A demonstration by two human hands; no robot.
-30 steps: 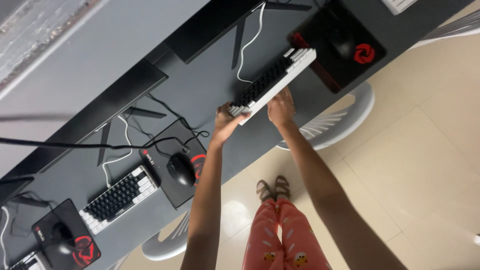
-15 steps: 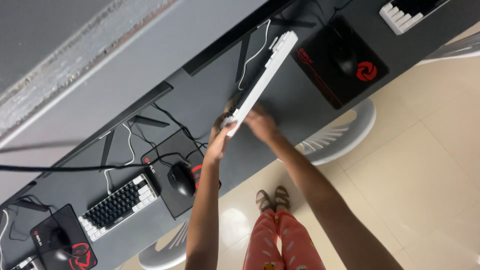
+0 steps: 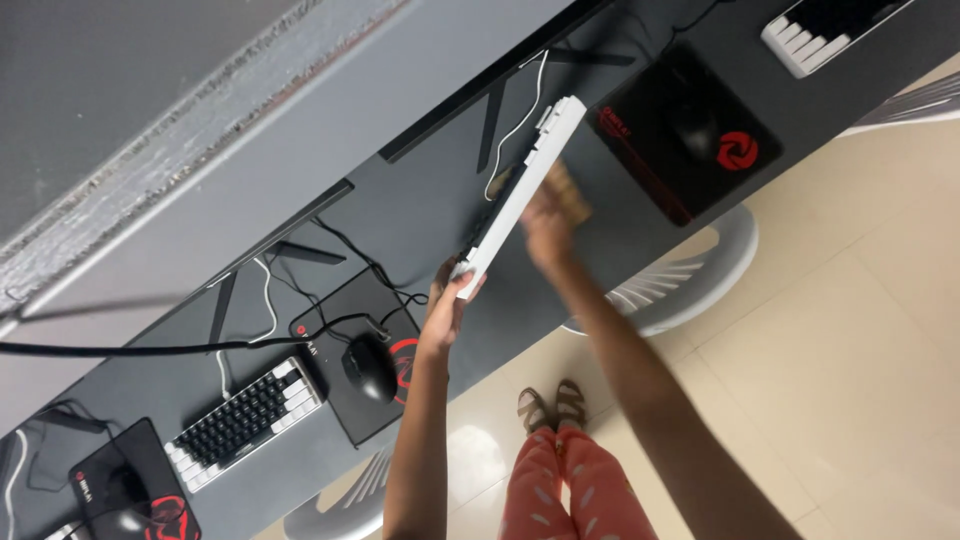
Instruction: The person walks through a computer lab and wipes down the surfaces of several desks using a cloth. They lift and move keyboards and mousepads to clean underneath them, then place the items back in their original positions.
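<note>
My left hand grips the near end of a white keyboard and holds it tipped up on its long edge above the dark grey desk. A white cable runs from the keyboard's far end towards the monitors. My right hand is blurred just right of the raised keyboard, low over the desk. It is closed on a tan cloth that rests on the desk surface where the keyboard had been lying.
A black mouse pad with a mouse lies to the right, with another keyboard beyond. To the left are a black and white keyboard and a mouse. A white chair stands under the desk. My sandalled feet are below.
The keyboard lay flat under both hands. My left hand has tipped it up on its edge, and my right hand has let go and moved beside it with the cloth.
</note>
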